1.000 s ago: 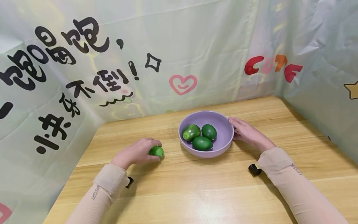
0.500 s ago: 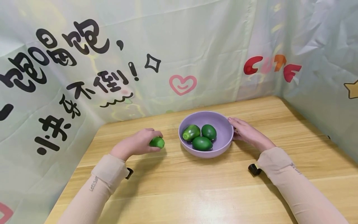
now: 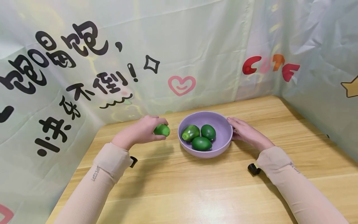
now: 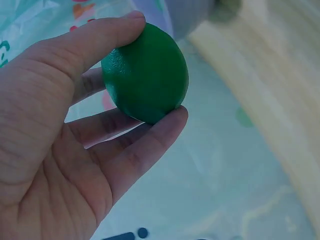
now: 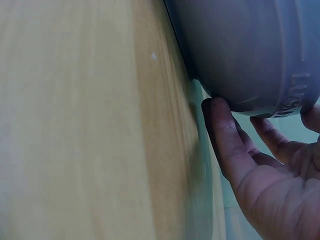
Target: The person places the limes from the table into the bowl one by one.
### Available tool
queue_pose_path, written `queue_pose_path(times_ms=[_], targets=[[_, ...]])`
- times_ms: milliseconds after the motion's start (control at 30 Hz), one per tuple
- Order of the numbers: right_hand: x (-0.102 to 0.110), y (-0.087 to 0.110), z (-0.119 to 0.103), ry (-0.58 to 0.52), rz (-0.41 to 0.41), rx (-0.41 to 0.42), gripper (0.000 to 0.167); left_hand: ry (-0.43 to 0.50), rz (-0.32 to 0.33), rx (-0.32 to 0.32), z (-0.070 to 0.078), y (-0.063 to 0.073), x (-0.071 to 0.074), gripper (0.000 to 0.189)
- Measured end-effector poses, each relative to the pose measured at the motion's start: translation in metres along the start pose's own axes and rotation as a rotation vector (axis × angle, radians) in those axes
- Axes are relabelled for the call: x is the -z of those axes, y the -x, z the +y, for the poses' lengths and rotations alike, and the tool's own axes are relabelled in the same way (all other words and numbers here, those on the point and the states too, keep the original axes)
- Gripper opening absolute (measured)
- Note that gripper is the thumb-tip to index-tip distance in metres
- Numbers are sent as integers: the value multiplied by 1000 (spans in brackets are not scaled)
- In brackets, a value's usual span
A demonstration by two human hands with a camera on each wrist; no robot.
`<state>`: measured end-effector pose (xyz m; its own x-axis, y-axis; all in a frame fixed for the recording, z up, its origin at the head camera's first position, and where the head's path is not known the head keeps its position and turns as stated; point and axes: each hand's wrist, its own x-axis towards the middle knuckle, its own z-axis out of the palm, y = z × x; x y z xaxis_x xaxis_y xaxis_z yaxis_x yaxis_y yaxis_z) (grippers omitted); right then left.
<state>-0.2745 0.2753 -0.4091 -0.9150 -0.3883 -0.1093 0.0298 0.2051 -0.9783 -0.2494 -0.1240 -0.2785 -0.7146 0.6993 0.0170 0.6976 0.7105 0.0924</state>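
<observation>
My left hand [image 3: 139,131] grips a glossy green avocado [image 3: 162,130] above the table, left of the purple bowl [image 3: 222,132]. In the left wrist view, the thumb presses one side of the avocado [image 4: 149,75] and the fingers support the other side. Three darker green avocados lie together in the left part of the bowl, one of them [image 3: 202,144] in front. My right hand [image 3: 249,133] holds the bowl's right side, thumb at the rim. The right wrist view shows its fingertips against the bowl's outer wall [image 5: 235,55].
The bowl stands on a wooden table [image 3: 195,193] towards the back. A pale printed cloth [image 3: 195,46] hangs behind the table and along both sides. Black wrist-camera pieces show below each cuff, such as the right one [image 3: 254,169].
My left hand has lifted the avocado off the table and carried it up, back and slightly right towards the bowl. The right hand and the bowl stay in place.
</observation>
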Motion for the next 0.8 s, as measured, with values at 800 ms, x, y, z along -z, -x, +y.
queue_pose_path(times_ms=[800], targets=[[0,0,-1,-10,-7,-13,72,-55,-109,-59,48,-67,22,40]])
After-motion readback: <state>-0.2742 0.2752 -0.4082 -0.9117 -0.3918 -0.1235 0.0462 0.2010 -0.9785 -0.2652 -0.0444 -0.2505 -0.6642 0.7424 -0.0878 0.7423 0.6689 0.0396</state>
